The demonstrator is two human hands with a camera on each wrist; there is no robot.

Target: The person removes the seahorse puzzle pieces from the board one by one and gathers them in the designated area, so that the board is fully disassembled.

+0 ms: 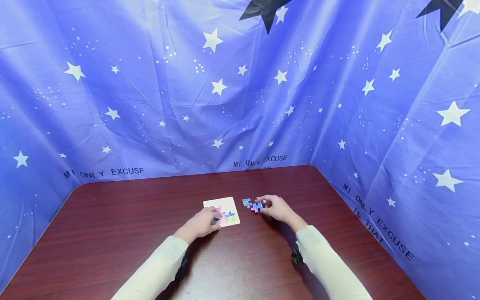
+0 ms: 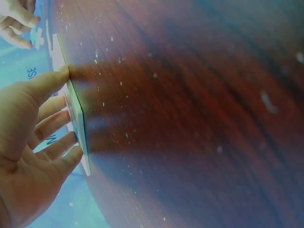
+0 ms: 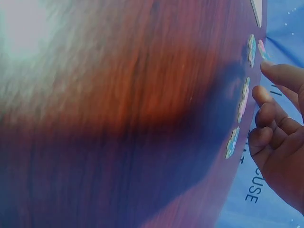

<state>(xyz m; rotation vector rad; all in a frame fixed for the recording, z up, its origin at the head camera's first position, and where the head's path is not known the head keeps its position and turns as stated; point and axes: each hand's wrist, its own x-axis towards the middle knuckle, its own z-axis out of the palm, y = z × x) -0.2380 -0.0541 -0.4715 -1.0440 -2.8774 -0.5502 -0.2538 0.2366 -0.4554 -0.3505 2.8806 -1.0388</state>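
A white square puzzle board [image 1: 229, 203] with a few colourful pieces set in its middle lies flat on the table. My left hand [image 1: 203, 221] rests on its left side, thumb and little finger at the board's edge [image 2: 81, 124], the other fingers reaching over its face. To the right of the board, my right hand [image 1: 275, 207] pinches a blue and pink jigsaw piece [image 3: 263, 50] at the thumb tip, tilted up from the table. Under and beside that hand lie loose jigsaw pieces, including a blue one [image 1: 246, 202] and a pink one [image 3: 243, 100].
The dark red wooden table [image 1: 240, 258] has rounded back corners. A blue curtain [image 1: 168, 83] with white stars hangs behind it and along its sides. Dark devices [image 1: 297, 253] are strapped under both wrists.
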